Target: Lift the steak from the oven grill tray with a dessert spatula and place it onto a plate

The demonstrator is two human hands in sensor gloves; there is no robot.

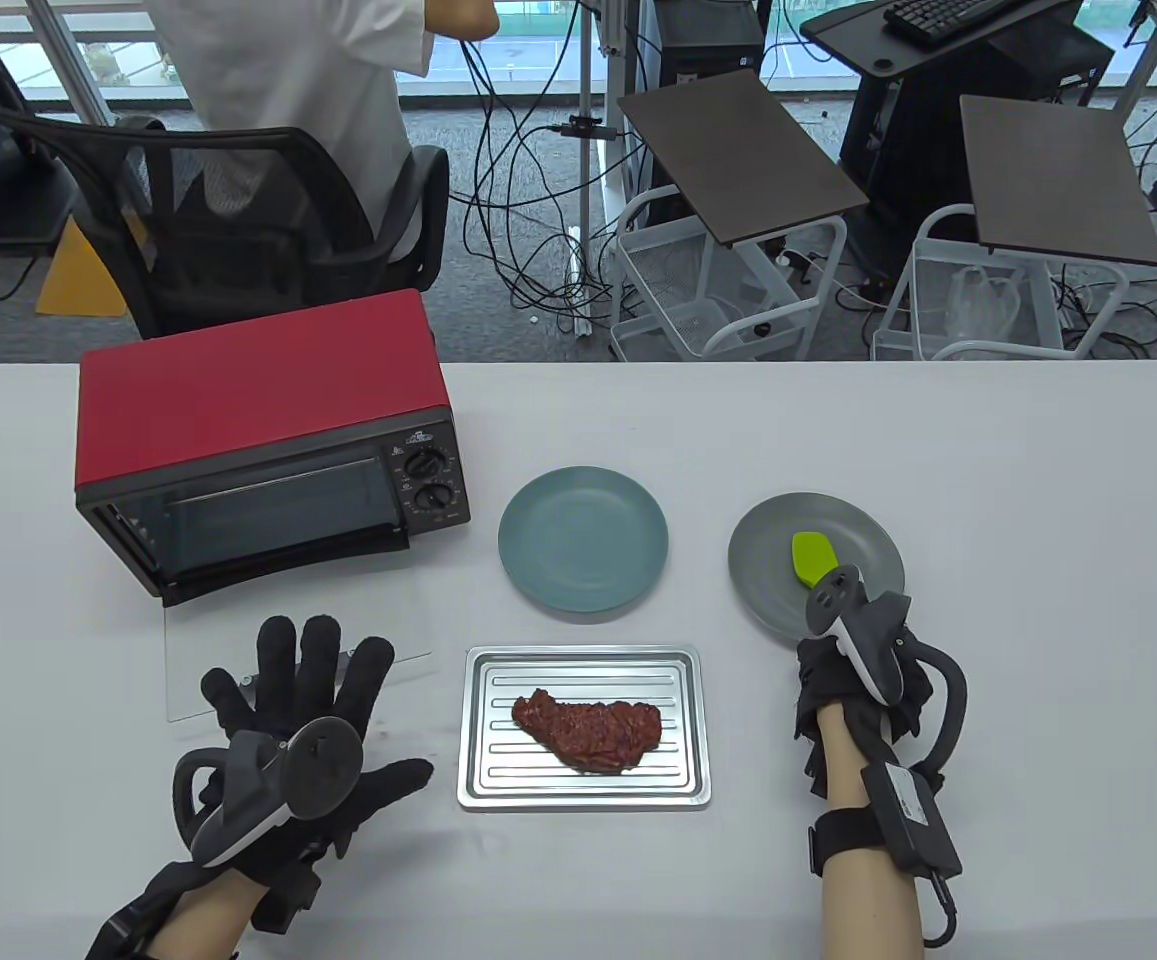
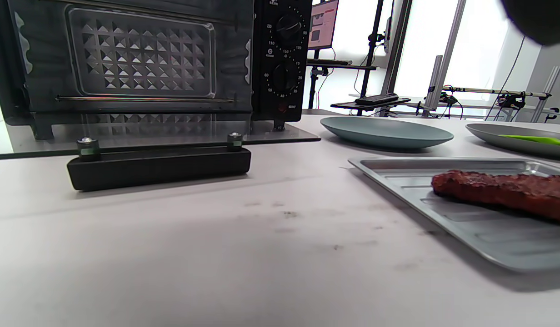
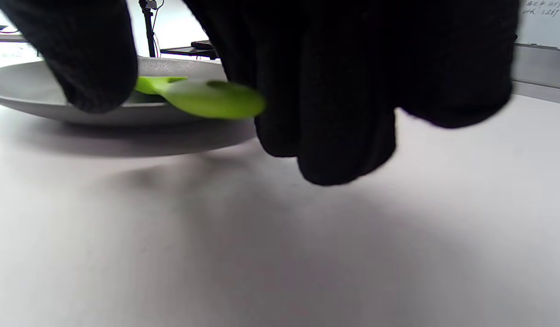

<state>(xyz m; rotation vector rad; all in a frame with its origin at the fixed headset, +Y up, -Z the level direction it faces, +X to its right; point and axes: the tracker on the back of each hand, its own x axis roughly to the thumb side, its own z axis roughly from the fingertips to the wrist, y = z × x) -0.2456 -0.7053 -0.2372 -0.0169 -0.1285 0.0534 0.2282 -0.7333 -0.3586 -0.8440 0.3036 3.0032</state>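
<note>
Right hand (image 1: 853,665) curls around the green spatula (image 1: 811,556) handle on the grey plate (image 1: 863,530); left hand (image 1: 303,720) lies flat, fingers spread. Between them, the steak (image 1: 588,730) sits on the tray (image 1: 483,720).

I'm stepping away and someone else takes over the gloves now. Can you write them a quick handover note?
Left hand: flat on the table, fingers spread, holding nothing, left of the tray.
Right hand: at the near edge of the grey plate, fingers around the green spatula's handle end; whether the grip is closed is unclear.
Steak: still on the tray.
Blue plate: bare, behind the tray.
Oven: door open.
Done: nothing moved yet.
Left: grip and lift the spatula, slide it under the steak, carry it to a plate.
</note>
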